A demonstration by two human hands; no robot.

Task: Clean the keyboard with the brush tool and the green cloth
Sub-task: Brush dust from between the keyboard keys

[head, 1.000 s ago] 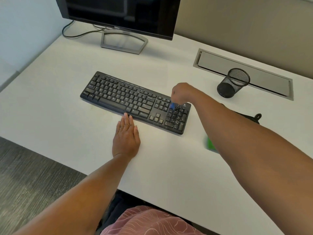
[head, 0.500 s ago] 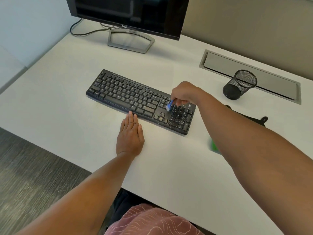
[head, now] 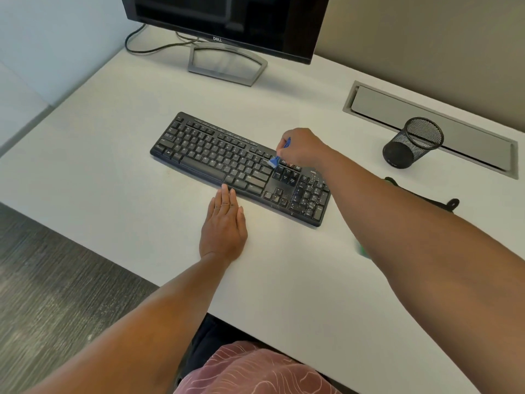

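Observation:
A black keyboard [head: 216,157] lies across the middle of the white desk [head: 284,280]; pale crumbs speckle its number pad at the right end. My right hand [head: 302,147] grips a small blue brush tool [head: 277,158], its pale bristles touching the keys just left of the navigation block. My left hand [head: 224,226] rests flat on the desk, fingers together, fingertips at the keyboard's front edge. Only a sliver of the green cloth [head: 362,250] shows beneath my right forearm.
A Dell monitor [head: 227,21] on a silver stand [head: 227,65] is at the back. A black mesh pen cup [head: 412,143] sits by a grey cable hatch [head: 431,123] at the right. A black strap [head: 451,203] pokes out behind my right arm.
My right hand has carried the brush leftward from the number pad's top corner to the keys left of the navigation block. My left hand stays flat in place. The camera view shifted a little.

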